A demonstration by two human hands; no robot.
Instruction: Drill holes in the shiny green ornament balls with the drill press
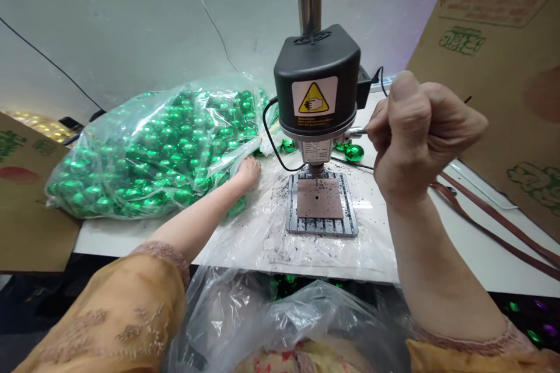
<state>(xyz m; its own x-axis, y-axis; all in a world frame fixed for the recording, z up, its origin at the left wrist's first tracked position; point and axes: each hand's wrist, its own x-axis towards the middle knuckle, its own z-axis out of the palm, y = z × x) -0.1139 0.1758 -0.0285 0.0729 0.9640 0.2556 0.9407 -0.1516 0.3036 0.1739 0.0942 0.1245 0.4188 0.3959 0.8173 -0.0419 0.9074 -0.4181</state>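
Observation:
A black benchtop drill press (317, 81) stands at the middle of the table. My right hand (420, 128) is closed in a fist round its feed lever (356, 133), at the right of the machine. Under the chuck, a brownish square pad (320, 199) with a dark hole lies on the slotted metal base (293, 226). My left hand (250, 172) is at the mouth of a clear plastic bag (153, 145) full of shiny green faceted balls. Its fingers curl downward; what they hold, if anything, is hidden.
Loose green balls (353, 152) lie behind the drill press. Dark shavings litter the white table (376, 227) and plastic sheet. Cardboard boxes stand at the left (35, 198) and right (494, 70). A brown strap (490, 218) lies at right. Clear plastic (315, 315) covers my lap.

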